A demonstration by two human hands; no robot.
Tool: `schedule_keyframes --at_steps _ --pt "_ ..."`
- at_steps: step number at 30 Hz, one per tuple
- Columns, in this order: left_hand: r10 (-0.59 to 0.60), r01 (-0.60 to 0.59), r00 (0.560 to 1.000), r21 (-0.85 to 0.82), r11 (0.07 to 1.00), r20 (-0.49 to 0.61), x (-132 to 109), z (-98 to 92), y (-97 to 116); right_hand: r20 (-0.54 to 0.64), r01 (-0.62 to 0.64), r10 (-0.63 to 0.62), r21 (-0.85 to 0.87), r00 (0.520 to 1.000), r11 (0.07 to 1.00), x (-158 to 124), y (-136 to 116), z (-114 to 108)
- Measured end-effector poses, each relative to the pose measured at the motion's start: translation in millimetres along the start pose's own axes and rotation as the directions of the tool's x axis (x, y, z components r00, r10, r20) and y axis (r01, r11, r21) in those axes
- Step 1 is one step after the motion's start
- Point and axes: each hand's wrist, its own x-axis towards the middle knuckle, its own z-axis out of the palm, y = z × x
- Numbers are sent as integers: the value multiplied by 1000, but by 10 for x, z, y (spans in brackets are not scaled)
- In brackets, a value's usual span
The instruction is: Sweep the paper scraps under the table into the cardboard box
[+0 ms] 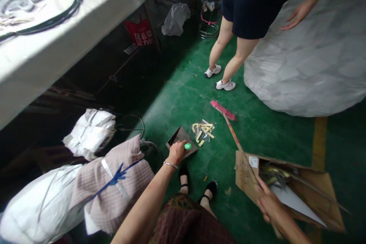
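Observation:
My left hand (pixel 176 153) is closed on the handle of a dustpan (pixel 180 135); the green tip of the handle sticks out beside my thumb. The pan is low, close to the floor. With my right hand (pixel 268 200) I grip the wooden stick of a broom (pixel 223 110), whose pink bristles rest on the green floor farther out. Between the bristles and the dustpan lies a small heap of scraps (pixel 203 131), yellow strips and clear plastic bits. The inside of the pan is largely hidden by my hand.
A cardboard box (pixel 247 175) with waste stands at the right. Wrapped bundles (pixel 114 183) lie at the left, below a covered table (pixel 94 19). Ahead, a person (pixel 243 26) stands beside a huge white sack (pixel 309 57).

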Motion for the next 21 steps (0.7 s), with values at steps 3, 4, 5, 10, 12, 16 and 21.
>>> schedule_keyframes --at_steps 3,4,5,10,12,16,21 --pt "11 -12 1000 18 1000 18 -8 -28 -73 19 35 -32 -151 999 988 249 -152 354" --pt "20 -20 999 24 1000 26 -18 -40 -96 47 44 -36 -181 998 982 245 -102 439" --pt "30 -31 999 28 999 34 -29 -49 -114 76 56 -42 -197 996 979 199 -7 492" --pt "71 -73 996 41 996 52 -97 6 -88 152 102 -74 -181 986 978 -304 676 273" --pt "78 -80 995 46 996 55 -116 39 -61 130 82 -61 -164 990 983 -428 812 108" --pt "93 -96 994 57 994 61 -107 46 -83 -13 12 -12 -53 1000 999 -400 710 88" --pt "88 -90 995 59 994 47 -37 22 -134 59 -145 136 191 989 971 -383 534 696"
